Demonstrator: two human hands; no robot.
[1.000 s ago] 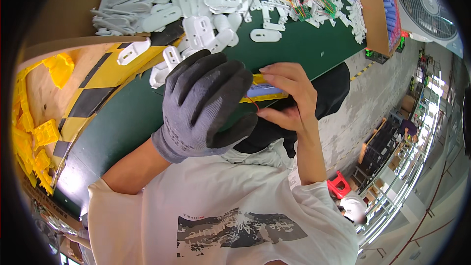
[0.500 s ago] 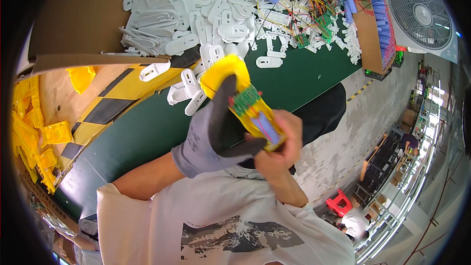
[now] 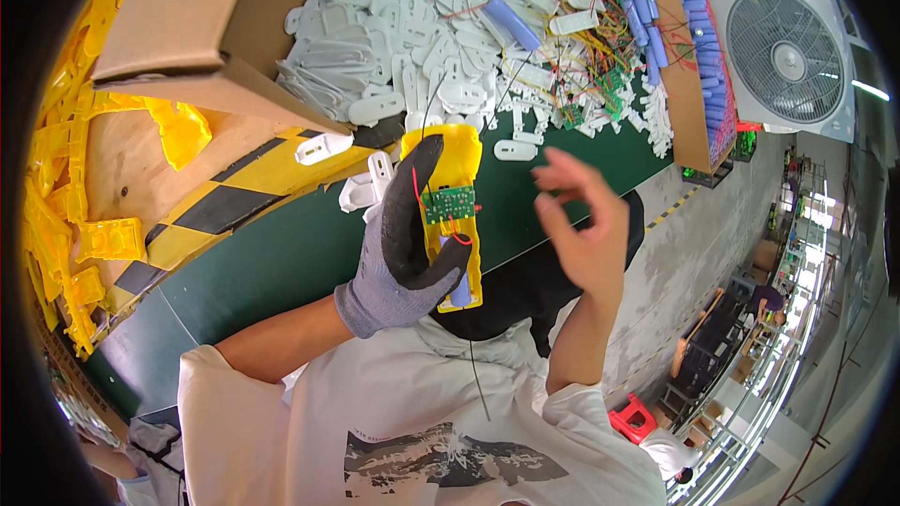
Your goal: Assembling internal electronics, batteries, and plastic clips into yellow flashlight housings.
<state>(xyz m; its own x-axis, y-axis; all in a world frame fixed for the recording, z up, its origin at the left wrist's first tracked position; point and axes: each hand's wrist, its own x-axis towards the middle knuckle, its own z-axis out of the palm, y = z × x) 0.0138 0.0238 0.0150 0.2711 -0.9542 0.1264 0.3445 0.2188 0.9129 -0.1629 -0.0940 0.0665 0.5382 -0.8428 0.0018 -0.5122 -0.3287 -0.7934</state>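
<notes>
My left hand [image 3: 398,248], in a grey glove with black palm and fingers, grips a yellow plastic housing [image 3: 457,161] upright in front of me. Inside the housing sits a small green circuit board [image 3: 452,205] with red wires. Below the board lies a purple cylindrical battery cell [image 3: 460,291], partly covered by my thumb. A thin dark wire runs past the housing's upper end. My bare right hand [image 3: 595,234] is raised to the right of the housing, apart from it, with thumb and fingers spread and nothing visible in them.
White plastic covers [image 3: 375,47] are heaped on the green table [image 3: 253,258], beside wired circuit boards [image 3: 614,98] and loose battery cells [image 3: 647,23]. A cardboard box [image 3: 183,23] and yellow housings [image 3: 112,240] are at left. More cells fill a box [image 3: 682,66] near a fan [image 3: 789,56].
My right hand has let go of the housing's lower end and moved up and right, its fingers opening. The housing has turned from slanted to nearly upright in my left hand.
</notes>
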